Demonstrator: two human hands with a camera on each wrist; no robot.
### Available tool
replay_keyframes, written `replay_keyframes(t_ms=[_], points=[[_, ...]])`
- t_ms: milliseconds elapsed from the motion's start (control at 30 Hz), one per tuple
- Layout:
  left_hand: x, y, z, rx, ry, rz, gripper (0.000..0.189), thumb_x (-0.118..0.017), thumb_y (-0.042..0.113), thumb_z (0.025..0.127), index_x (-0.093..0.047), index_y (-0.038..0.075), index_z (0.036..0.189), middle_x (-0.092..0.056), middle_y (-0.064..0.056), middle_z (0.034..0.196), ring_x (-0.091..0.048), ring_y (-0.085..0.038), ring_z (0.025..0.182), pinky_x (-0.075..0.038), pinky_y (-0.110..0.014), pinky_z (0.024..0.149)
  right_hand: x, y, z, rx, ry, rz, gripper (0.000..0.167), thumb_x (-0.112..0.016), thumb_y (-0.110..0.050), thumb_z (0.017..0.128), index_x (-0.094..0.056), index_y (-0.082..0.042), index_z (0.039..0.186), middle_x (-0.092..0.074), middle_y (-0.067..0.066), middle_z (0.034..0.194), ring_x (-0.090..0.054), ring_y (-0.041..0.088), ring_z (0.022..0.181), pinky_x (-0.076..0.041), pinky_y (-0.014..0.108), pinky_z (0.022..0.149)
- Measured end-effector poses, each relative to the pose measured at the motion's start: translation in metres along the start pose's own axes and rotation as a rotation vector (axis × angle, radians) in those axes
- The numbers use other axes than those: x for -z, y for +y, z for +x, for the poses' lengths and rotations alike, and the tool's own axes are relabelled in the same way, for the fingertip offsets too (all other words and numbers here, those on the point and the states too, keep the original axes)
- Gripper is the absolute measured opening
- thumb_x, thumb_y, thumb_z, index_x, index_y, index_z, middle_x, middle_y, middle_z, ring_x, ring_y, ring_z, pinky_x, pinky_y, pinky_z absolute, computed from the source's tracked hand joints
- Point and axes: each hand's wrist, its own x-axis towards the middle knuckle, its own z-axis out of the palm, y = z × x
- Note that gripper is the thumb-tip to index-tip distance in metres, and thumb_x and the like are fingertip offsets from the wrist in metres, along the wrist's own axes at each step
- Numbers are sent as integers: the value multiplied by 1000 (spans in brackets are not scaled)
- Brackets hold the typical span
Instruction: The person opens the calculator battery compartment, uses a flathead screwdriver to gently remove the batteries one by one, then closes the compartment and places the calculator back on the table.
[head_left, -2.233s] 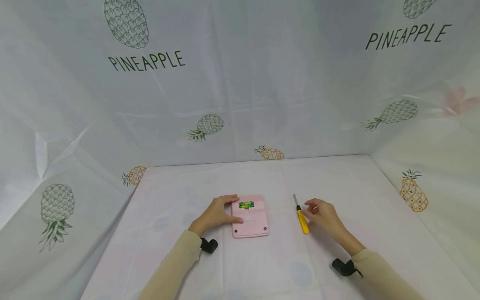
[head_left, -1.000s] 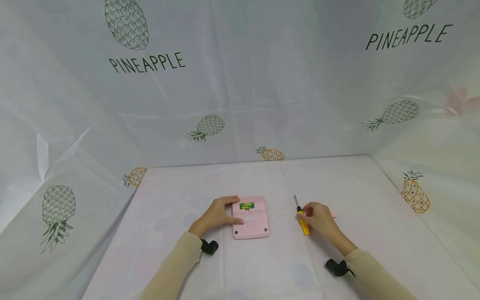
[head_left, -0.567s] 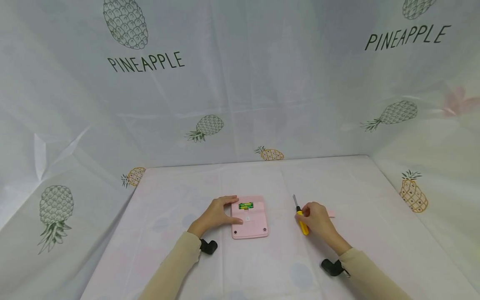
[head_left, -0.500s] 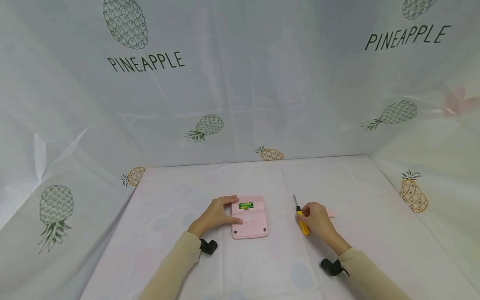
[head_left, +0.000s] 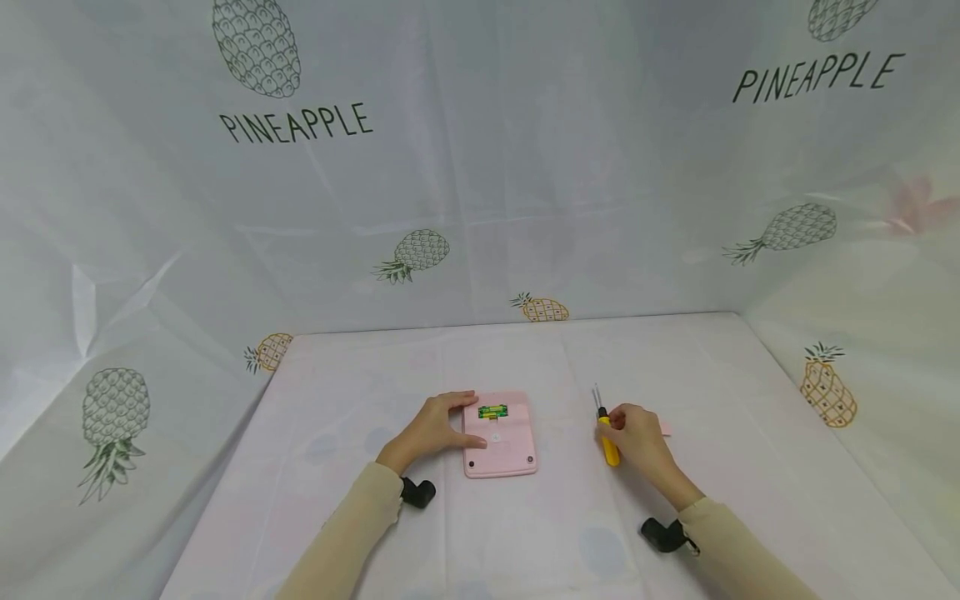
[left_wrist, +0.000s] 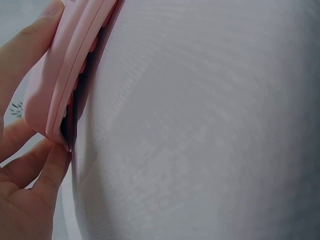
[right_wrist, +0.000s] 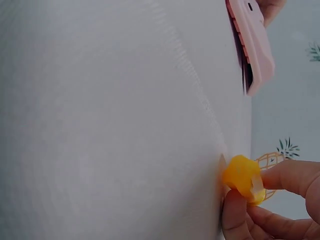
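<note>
A pink calculator (head_left: 504,446) lies keys down on the table, its back facing up. Green batteries (head_left: 492,411) show in its uncovered battery compartment. My left hand (head_left: 431,433) holds the calculator by its left side, thumb on the back and fingers at the far edge. In the left wrist view the calculator (left_wrist: 75,65) shows a row of keys along its underside. To the right, my right hand (head_left: 637,435) pinches a yellow-handled screwdriver (head_left: 609,446) by the upper handle, its shaft pointing away. The handle end (right_wrist: 242,175) appears between thumb and fingers in the right wrist view.
A small flat pink piece (head_left: 665,427) lies just beyond the right hand, partly hidden by it. White cloth printed with pineapples (head_left: 545,309) hangs behind the white-covered table (head_left: 540,542) and along its sides.
My right hand has moved onto the screwdriver and taken hold of it; the screwdriver's tip has since swung slightly right. The pink piece came into view behind that hand. The left hand stays put.
</note>
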Motion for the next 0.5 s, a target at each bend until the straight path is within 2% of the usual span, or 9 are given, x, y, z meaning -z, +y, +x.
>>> replay_keyframes(t_ms=[500], points=[[1,1,-1,7,-1,15,92,-92,47,66,-57,11,142,-49,-1,150,-37,-25,142,-34,-42,115,2,5,5,-13,18,26,24,-75,-9,87,-65,12,95,-67,12,80,-62,22,70,-56,29,57]])
